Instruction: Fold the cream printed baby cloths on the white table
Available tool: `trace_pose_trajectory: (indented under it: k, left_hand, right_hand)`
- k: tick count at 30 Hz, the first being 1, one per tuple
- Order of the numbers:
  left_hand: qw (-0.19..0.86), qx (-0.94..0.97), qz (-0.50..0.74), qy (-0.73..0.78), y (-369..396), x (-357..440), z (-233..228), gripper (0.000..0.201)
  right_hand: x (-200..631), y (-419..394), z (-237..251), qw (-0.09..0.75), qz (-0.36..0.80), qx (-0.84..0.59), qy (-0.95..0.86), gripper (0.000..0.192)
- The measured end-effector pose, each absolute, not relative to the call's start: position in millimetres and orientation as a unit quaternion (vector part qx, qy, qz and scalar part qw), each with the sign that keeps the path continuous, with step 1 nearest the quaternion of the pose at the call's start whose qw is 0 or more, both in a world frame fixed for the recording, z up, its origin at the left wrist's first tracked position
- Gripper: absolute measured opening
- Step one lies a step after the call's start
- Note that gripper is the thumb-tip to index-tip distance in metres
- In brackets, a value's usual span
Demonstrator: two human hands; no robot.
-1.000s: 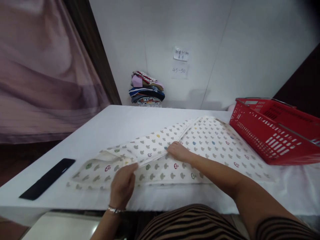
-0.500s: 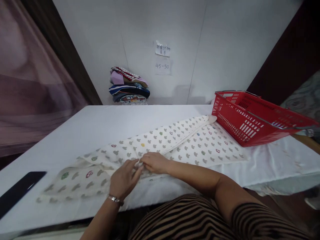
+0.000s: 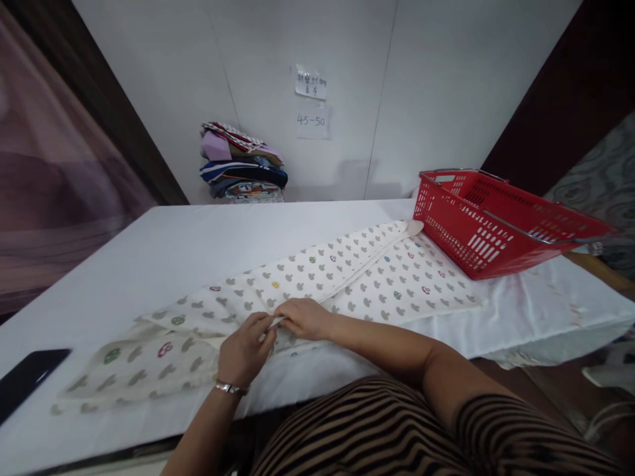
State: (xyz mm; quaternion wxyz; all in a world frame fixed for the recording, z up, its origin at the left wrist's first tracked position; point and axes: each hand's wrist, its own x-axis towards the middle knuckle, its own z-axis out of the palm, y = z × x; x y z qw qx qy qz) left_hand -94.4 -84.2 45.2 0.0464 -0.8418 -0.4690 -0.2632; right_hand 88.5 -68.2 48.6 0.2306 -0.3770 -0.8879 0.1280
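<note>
Both hands have drawn together since a second ago, when they lay apart on the cloth; half a second ago they had already met, and they have barely shifted since. The left hand (image 3: 245, 350) comes up from the table's near edge with its wrist bent, a bracelet (image 3: 229, 388) on it, fingers curled and pinching a fold of the patterned cloth (image 3: 317, 277). The right hand (image 3: 303, 318) reaches in from the right, forearm low across the near edge, palm down, fingertips closed on the same fold where they touch the left hand's.

The cloth lies flat on the white table (image 3: 198, 238), its long axis running diagonally from the near left corner toward the far right, where its tip ends just beside the red basket (image 3: 496, 225). A folded-over strip runs along that same diagonal.

A dark flat object (image 3: 27, 380) sits at the near left edge. Stacked folded clothes (image 3: 243, 165) rest at the far edge against the wall.
</note>
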Motion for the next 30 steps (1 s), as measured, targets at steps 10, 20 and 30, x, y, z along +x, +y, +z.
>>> trace_pose_trajectory:
  k: [10,20,30]
  left_hand:
    - [0.033,-0.877,-0.245,-0.412,-95.7,-98.5,41.1,0.021]
    - [0.01,-0.881,-0.203,-0.428,-100.0,-97.4,36.5,0.025]
    - [0.01,-0.877,-0.195,-0.439,-102.6,-94.5,39.9,0.024]
  right_hand:
    - [196.6,-59.9,17.1,0.267,0.072,-0.389,-0.879,0.028]
    - [287.3,-29.0,3.1,0.178,-0.013,-0.524,-0.833,0.025]
    - [292.7,-6.9,9.3,0.07,-0.027,-0.464,-0.883,0.026]
